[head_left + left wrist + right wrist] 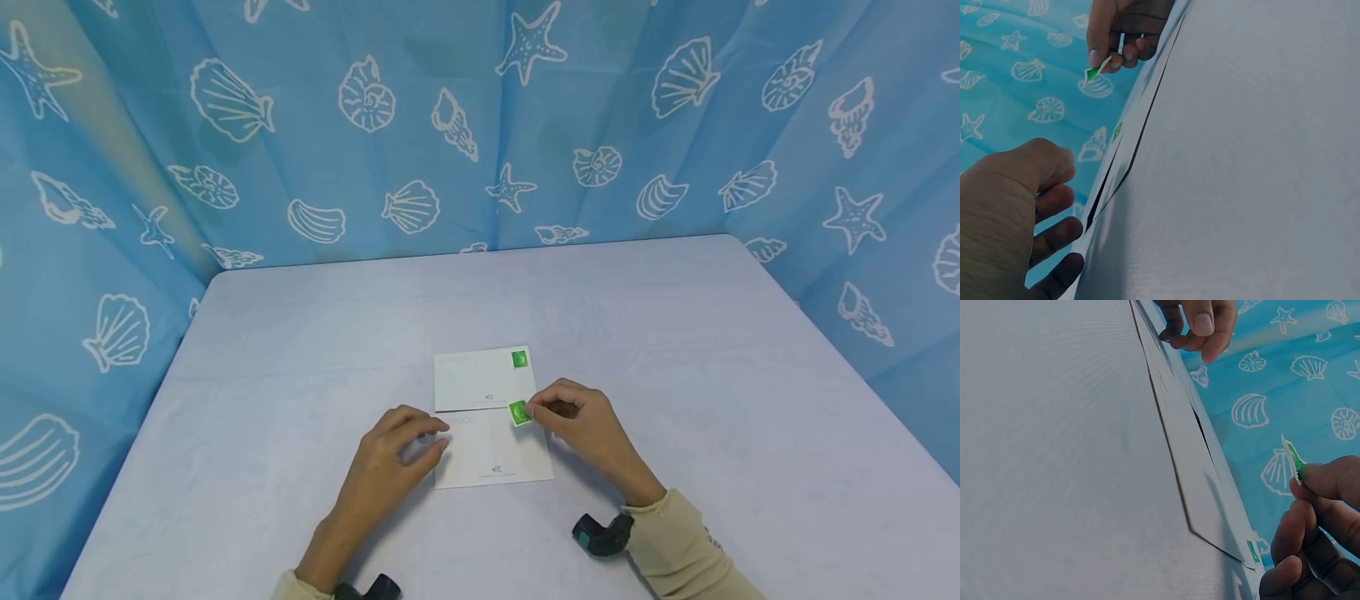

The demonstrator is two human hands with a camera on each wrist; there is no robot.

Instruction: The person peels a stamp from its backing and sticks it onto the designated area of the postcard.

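Note:
Between thumb and forefinger my right hand (585, 421) pinches a green postage stamp (519, 412), held above the top right part of the nearer white envelope (491, 454). In the right wrist view the stamp (1293, 459) looks slightly curled, its green face by the thumb. My left hand (397, 458) hovers at the nearer envelope's left edge, fingers relaxed and apart, nothing between them. Directly behind lies a second white envelope (472, 379) with a green stamp (520, 359) on its upper right corner. Both envelopes lie flat, edges meeting, each with a small printed mark near the bottom.
A white cloth covers the table (300, 333) under the envelopes. Blue curtains (450, 125) with white shells and starfish hang behind it and at both sides. Dark wrist cameras (602, 533) sit on both wrists, near the beige sleeves (682, 546).

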